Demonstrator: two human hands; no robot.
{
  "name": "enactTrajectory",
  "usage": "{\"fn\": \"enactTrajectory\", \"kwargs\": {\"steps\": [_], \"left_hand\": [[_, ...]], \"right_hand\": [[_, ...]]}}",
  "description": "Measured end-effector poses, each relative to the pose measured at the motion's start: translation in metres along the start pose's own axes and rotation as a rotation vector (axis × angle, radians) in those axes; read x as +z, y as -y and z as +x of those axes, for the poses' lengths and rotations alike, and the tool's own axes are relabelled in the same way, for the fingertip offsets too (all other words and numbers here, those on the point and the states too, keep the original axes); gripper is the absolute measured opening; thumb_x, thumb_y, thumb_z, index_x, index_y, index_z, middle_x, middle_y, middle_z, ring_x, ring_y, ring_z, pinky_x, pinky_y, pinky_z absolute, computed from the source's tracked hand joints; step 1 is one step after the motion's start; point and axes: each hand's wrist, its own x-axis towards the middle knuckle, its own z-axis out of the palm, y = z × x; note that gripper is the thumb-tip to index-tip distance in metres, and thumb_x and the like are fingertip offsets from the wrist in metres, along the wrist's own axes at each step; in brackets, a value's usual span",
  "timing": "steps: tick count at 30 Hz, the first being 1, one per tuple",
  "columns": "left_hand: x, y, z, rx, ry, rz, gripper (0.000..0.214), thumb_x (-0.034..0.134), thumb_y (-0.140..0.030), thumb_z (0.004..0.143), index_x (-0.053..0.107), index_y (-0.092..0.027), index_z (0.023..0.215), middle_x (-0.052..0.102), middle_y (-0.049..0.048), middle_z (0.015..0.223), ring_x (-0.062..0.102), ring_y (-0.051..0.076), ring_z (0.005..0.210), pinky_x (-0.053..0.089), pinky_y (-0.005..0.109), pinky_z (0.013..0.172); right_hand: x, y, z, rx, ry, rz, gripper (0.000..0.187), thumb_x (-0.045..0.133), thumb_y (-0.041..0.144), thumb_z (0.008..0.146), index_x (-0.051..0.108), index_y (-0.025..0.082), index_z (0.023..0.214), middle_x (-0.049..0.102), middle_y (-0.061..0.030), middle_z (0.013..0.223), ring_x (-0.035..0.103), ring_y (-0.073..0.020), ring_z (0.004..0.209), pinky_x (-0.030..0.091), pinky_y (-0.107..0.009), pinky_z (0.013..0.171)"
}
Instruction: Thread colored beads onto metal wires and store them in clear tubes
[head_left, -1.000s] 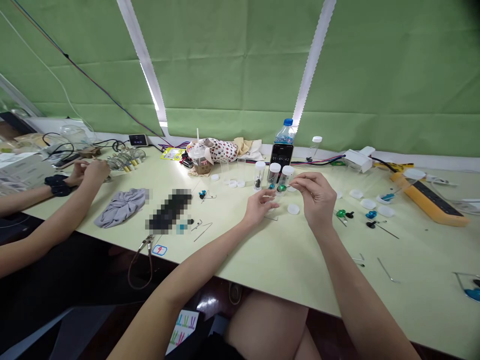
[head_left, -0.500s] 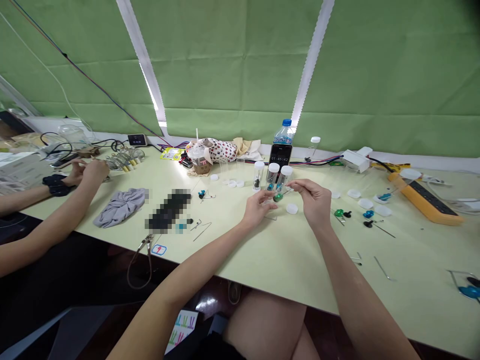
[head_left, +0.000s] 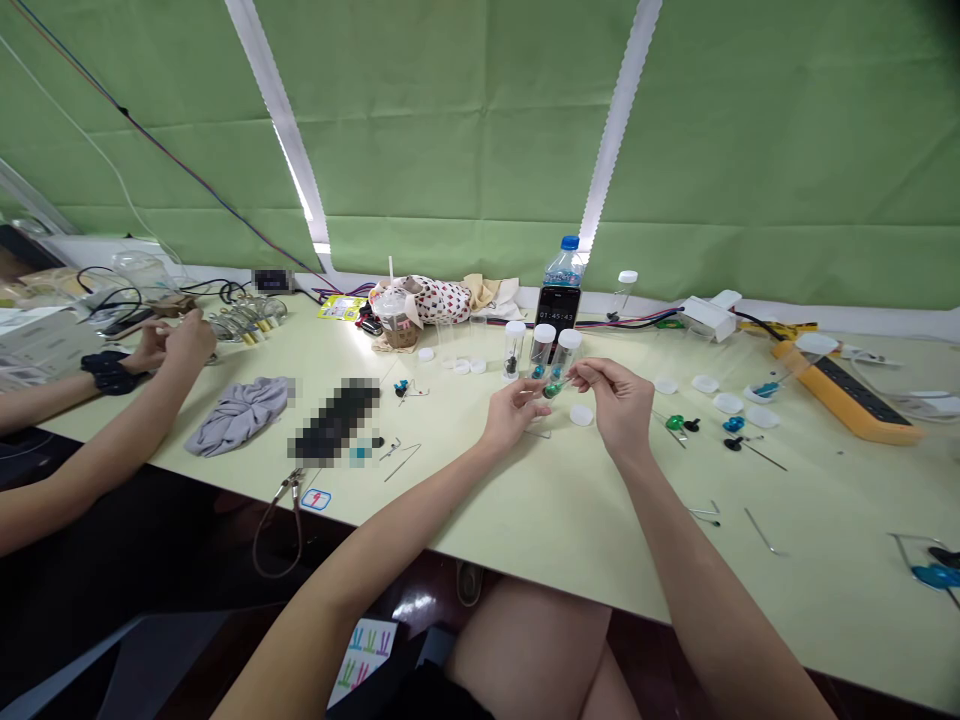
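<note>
My left hand (head_left: pixel 513 408) is closed at the fingertips around a small shiny green piece (head_left: pixel 553 389). To its right, my right hand (head_left: pixel 616 398) pinches something thin, like a metal wire, that reaches towards the green piece; its far end is hard to make out. Just behind my fingers stand clear tubes with white caps, one of them a tube (head_left: pixel 514 350) with dark parts inside and another tube (head_left: pixel 543 348) with blue parts. A loose white cap (head_left: pixel 581 414) lies between my hands, and a thin bent wire (head_left: pixel 538 434) is below my left fingers.
Green and black parts (head_left: pixel 676 423), blue parts (head_left: pixel 733 425) and bent wires (head_left: pixel 763 532) lie to the right. An orange power strip (head_left: pixel 851 395) sits farther back. A phone (head_left: pixel 557 308) leans on a bottle (head_left: pixel 565 265). At left, another person's hands (head_left: pixel 176 343) work near a grey cloth (head_left: pixel 238 415).
My right hand has shifted slightly left, closer to the green piece. My left hand keeps nearly the same place and grip. The whole view has moved a little.
</note>
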Motion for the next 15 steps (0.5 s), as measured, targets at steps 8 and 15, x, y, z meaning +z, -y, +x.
{"fn": "enactTrajectory", "kwargs": {"steps": [8, 15], "left_hand": [[-0.003, -0.001, 0.0, 0.062, -0.045, 0.08, 0.033, 0.071, -0.012, 0.061, 0.065, -0.019, 0.093, 0.067, 0.0053, 0.1, 0.061, 0.02, 0.096, 0.045, 0.04, 0.09], [-0.004, -0.001, 0.0, 0.125, -0.091, 0.168, 0.036, 0.068, -0.01, 0.062, 0.067, -0.02, 0.097, 0.067, 0.0043, 0.101, 0.059, 0.02, 0.097, 0.042, 0.039, 0.094]], "right_hand": [[-0.001, -0.008, 0.003, 0.081, -0.066, 0.057, 0.018, 0.066, 0.035, 0.074, 0.065, 0.018, 0.081, 0.065, -0.002, 0.072, 0.06, -0.0153, 0.062, 0.054, -0.033, 0.062], [-0.003, -0.012, 0.002, 0.017, -0.002, -0.09, 0.014, 0.063, 0.032, 0.078, 0.063, 0.019, 0.082, 0.063, -0.0021, 0.076, 0.061, -0.0168, 0.07, 0.053, -0.033, 0.068]]}}
